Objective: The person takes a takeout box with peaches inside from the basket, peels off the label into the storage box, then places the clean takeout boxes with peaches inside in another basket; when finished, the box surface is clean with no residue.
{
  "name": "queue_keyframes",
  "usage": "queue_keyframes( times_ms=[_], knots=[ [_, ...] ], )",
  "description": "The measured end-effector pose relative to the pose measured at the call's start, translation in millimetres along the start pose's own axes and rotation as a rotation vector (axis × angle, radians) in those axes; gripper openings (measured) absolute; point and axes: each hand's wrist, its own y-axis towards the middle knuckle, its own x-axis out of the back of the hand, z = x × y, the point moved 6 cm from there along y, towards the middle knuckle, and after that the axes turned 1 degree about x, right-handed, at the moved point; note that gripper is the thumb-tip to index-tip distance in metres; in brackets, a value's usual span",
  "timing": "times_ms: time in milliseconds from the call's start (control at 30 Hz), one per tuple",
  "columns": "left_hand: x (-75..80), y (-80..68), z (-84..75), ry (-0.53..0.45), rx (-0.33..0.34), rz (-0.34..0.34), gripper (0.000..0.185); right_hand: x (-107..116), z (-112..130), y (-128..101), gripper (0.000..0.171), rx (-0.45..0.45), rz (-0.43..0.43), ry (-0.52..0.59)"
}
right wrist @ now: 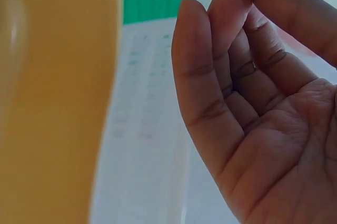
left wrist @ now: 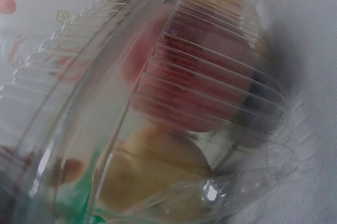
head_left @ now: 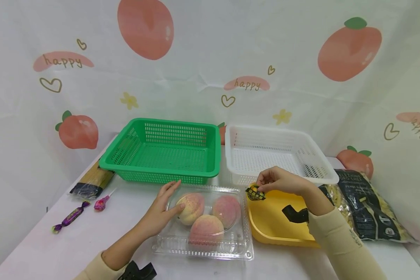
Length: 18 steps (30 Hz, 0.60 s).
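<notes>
— Sticker (head_left: 255, 193): where is it?
— Your right hand (head_left: 283, 181) pinches it in its fingers (right wrist: 231, 3) over the yellow tray's (head_left: 269, 225) far left corner.
— And your left hand (head_left: 161, 212)?
— Fingers straight, resting on the clear box (head_left: 203, 241) of peaches (head_left: 190, 208), near centre of the counter (head_left: 73, 249).

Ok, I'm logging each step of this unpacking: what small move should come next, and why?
Probably drop the sticker pinched by the right hand into the yellow tray below it. The left hand rests on the clear peach box, lid down.
</notes>
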Motion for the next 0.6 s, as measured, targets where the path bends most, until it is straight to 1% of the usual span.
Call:
queue_keyframes(
  times_ms=[167,300,600],
  knots=[
    [-0.6,0.9,0.1,0.004,-0.007,-0.002,0.068,1.6,-19.5,-12.6,0.02,-0.033,-0.011,0.048],
    [-0.7,1.2,-0.1,0.003,-0.003,-0.003,0.068,1.3,-33.8,-19.8,0.021,-0.04,-0.011,0.073],
    [0.5,-0.3,-0.6,0.008,-0.003,-0.011,0.068,2.2,-52.8,-25.4,0.022,-0.065,0.008,0.037]
  ],
)
